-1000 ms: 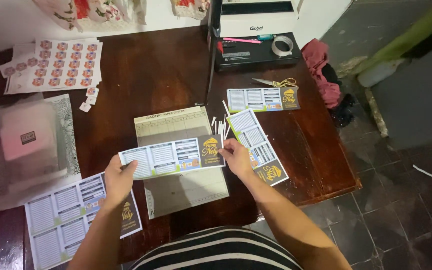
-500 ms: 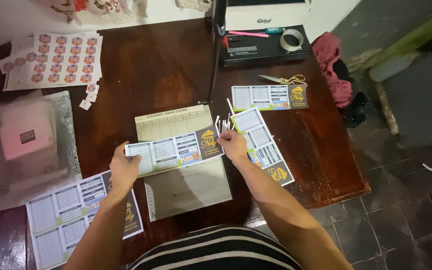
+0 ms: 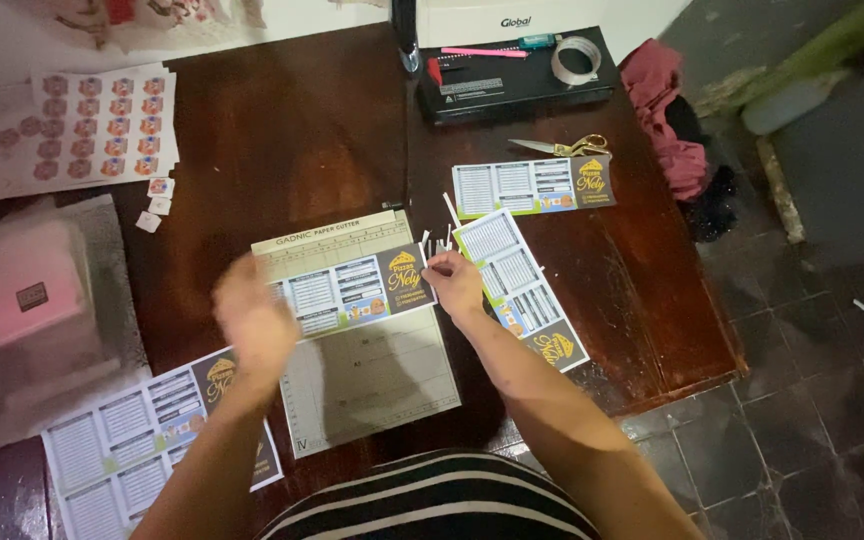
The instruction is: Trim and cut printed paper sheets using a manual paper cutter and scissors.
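Here, the head view looks down on a dark wooden counter point(image 3: 332, 130) with a grey tiled floor point(image 3: 802, 400) to its right. The right hand point(image 3: 455, 283) pinches the right edge of a printed card point(image 3: 352, 292) lying on a paper cutter point(image 3: 372, 370). The left hand point(image 3: 252, 320) is blurred above the card's left end; its fingers cannot be told. Scissors point(image 3: 562, 148), sticker sheets point(image 3: 82, 130) and a red cloth point(image 3: 667, 115) lie farther off.

home craft desk | paper cutter point(image 3: 352, 340) | scissors point(image 3: 562, 147) | sticker sheets point(image 3: 82, 130)
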